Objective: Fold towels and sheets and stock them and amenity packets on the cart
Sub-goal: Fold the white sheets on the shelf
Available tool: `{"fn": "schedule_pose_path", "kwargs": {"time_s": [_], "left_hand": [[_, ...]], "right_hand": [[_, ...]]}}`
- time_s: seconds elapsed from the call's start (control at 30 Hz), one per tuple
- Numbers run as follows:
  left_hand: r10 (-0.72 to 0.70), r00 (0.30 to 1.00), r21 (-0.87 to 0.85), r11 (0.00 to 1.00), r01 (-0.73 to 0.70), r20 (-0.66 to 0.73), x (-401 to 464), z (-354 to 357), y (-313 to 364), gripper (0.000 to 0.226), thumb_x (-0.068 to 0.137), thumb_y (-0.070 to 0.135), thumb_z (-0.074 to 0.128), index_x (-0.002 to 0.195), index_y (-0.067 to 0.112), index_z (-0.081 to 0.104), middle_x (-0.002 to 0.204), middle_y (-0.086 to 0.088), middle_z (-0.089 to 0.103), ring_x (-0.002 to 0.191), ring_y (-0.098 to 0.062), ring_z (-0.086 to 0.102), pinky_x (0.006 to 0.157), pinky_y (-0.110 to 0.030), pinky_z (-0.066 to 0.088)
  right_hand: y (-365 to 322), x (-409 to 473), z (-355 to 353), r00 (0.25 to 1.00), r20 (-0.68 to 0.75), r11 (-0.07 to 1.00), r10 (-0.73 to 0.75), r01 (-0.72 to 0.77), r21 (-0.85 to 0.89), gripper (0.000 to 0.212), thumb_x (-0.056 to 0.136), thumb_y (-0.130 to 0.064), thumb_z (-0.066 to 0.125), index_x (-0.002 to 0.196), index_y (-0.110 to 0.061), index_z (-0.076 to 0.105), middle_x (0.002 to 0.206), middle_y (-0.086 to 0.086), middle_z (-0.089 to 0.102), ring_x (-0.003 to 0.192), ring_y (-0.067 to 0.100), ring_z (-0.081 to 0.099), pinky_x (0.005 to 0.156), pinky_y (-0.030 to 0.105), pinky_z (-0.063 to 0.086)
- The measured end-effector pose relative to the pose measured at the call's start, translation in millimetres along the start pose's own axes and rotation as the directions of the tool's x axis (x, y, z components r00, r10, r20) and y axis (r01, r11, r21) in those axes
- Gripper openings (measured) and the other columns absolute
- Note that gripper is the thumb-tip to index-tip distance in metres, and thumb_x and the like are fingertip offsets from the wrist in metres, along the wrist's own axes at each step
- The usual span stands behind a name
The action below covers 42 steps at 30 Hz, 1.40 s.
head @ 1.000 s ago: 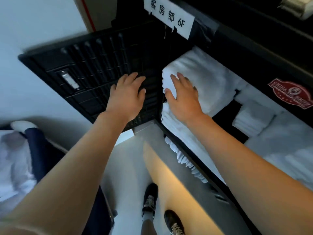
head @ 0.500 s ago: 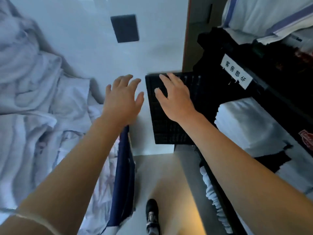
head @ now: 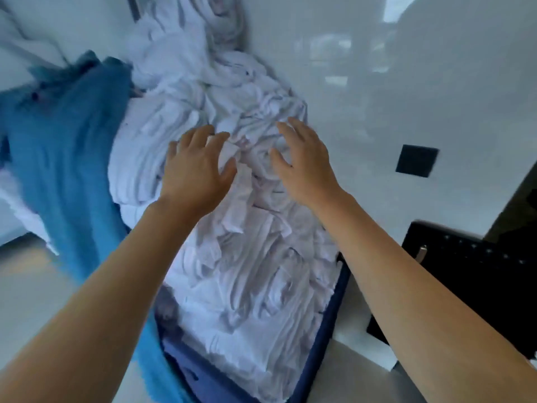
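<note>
A big heap of crumpled white towels and sheets [head: 247, 257] fills a dark blue laundry bin [head: 328, 330] in the middle of the head view. My left hand [head: 194, 170] hovers over the heap with fingers spread, holding nothing. My right hand [head: 302, 161] is stretched out beside it, fingers loosely spread above the white linen, also holding nothing. I cannot tell whether the fingertips touch the cloth. The picture is blurred by motion.
A light blue cloth [head: 58, 158] hangs over the bin's left side. The black cart's door [head: 465, 286] juts in at the right. A white glossy wall [head: 377, 82] with a dark square plate [head: 417, 160] stands behind. Pale floor lies at the lower left.
My view has swung left from the cart and its folded towels to the linen bin. Both hands left the cart and now reach out over the crumpled heap.
</note>
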<state>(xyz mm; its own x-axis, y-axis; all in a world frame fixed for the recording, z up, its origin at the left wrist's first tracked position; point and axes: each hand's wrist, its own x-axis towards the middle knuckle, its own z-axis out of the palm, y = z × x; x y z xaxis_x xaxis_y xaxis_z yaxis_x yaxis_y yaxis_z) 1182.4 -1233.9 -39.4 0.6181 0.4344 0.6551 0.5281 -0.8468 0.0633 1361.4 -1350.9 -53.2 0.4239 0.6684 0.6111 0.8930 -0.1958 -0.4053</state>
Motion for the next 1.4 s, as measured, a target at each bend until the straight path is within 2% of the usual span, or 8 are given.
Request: {"fn": "schedule_pose_path", "kwargs": {"time_s": [0.33,0.53,0.73,0.83,1.03,1.4], "left_hand": [[-0.199,0.971,0.187,0.957,0.221,-0.129,-37.8,-125.1,-204.3,0.052,0.1,0.04,0.053,0.147,0.016,0.052,0.152,-0.012,0.047,0.14,-0.037,0.04,0.114,-0.058,0.035],[-0.259,0.945,0.261,0.915,0.306,-0.199,-61.2,-196.3,-305.4,0.051,0.1,0.039,0.053,0.145,0.016,0.052,0.151,-0.011,0.048,0.139,-0.036,0.042,0.113,-0.057,0.037],[-0.317,0.907,0.341,0.851,0.401,-0.277,-92.3,-266.1,-397.8,0.049,0.1,0.038,0.054,0.145,0.018,0.052,0.153,-0.01,0.048,0.139,-0.036,0.041,0.112,-0.056,0.038],[-0.352,0.885,0.363,0.816,0.45,-0.305,-111.1,-293.0,-436.3,0.049,0.1,0.037,0.054,0.145,0.017,0.053,0.154,-0.01,0.047,0.14,-0.035,0.04,0.113,-0.054,0.037],[-0.428,0.834,0.374,0.753,0.542,-0.347,-145.2,-329.1,-498.2,0.048,0.101,0.036,0.056,0.145,0.016,0.054,0.153,-0.009,0.047,0.14,-0.035,0.042,0.112,-0.054,0.038],[-0.551,0.731,0.447,0.578,0.683,-0.403,-193.9,-362.1,-612.5,0.049,0.101,0.037,0.053,0.146,0.019,0.052,0.154,-0.008,0.046,0.14,-0.033,0.042,0.115,-0.051,0.035]], "right_hand": [[-210.4,68.9,99.2,0.975,0.0,0.945,-0.224,0.218,0.243,0.056,0.104,-0.038,0.052,0.155,-0.016,0.044,0.166,0.009,0.032,0.153,0.026,0.026,0.123,0.051,0.024],[-330.3,102.3,148.7,0.94,-0.016,0.883,-0.34,0.325,0.338,0.056,0.105,-0.041,0.049,0.156,-0.019,0.041,0.167,0.006,0.028,0.155,0.023,0.022,0.125,0.047,0.02],[-441.0,125.9,185.8,0.894,-0.081,0.808,-0.44,0.434,0.398,0.053,0.105,-0.036,0.052,0.154,-0.016,0.045,0.163,0.007,0.035,0.152,0.024,0.028,0.123,0.048,0.024],[-483.9,133.5,205.8,0.872,-0.101,0.763,-0.479,0.471,0.443,0.052,0.106,-0.036,0.051,0.154,-0.016,0.045,0.163,0.005,0.035,0.151,0.022,0.028,0.124,0.047,0.024],[-554.6,147.4,250.6,0.834,-0.051,0.713,-0.549,0.5,0.493,0.055,0.107,-0.039,0.048,0.157,-0.019,0.04,0.167,0.001,0.028,0.155,0.019,0.021,0.125,0.048,0.02],[-671.8,191.9,355.7,0.744,-0.065,0.57,-0.665,0.562,0.6,0.053,0.106,-0.036,0.048,0.155,-0.016,0.043,0.165,0.006,0.032,0.154,0.023,0.025,0.124,0.051,0.023]]}}
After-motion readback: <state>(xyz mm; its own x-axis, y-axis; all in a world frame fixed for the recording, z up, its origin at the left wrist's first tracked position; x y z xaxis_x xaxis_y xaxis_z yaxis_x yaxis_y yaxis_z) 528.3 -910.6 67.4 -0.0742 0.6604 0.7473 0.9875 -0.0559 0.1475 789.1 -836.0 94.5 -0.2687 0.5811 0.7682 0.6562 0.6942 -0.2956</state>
